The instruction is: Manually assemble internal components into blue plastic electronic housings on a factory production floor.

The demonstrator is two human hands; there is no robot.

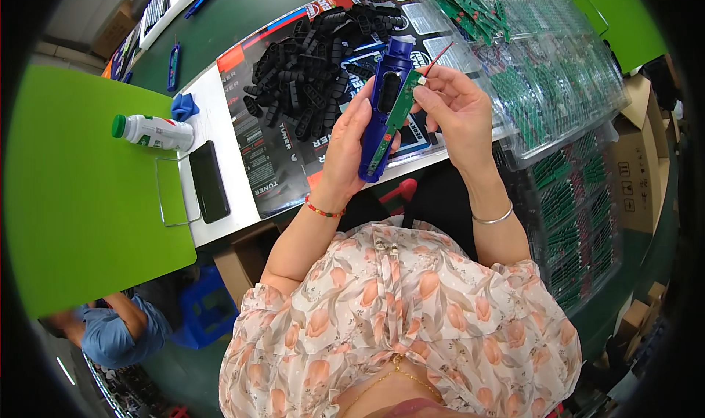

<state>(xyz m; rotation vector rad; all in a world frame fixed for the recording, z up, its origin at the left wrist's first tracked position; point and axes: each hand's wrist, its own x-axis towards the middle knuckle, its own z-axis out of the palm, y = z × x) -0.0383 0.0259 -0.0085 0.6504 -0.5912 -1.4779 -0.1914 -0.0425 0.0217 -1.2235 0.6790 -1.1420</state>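
My left hand [342, 150] is wrapped round a long dark-blue plastic housing [374, 128], which has an oval opening in its upper part. A narrow green circuit board [401, 111] lies lengthwise along the housing's right side, tilted the same way. Near the board's upper end, my right hand [464, 117] has its thumb and fingers closed at a small white connector [421, 81]. From there a thin red wire [439, 56] sticks up past the fingers. Whether the board is seated in the housing, I cannot tell.
Black ribbed plastic parts [301, 73] are heaped on the printed mat beyond my left hand. Loose circuit boards [470, 14] and clear trays [547, 87] of boards stand right. Left are a phone [209, 183], a white bottle [158, 133] and a green panel [88, 197]; a person [114, 330] sits lower left.
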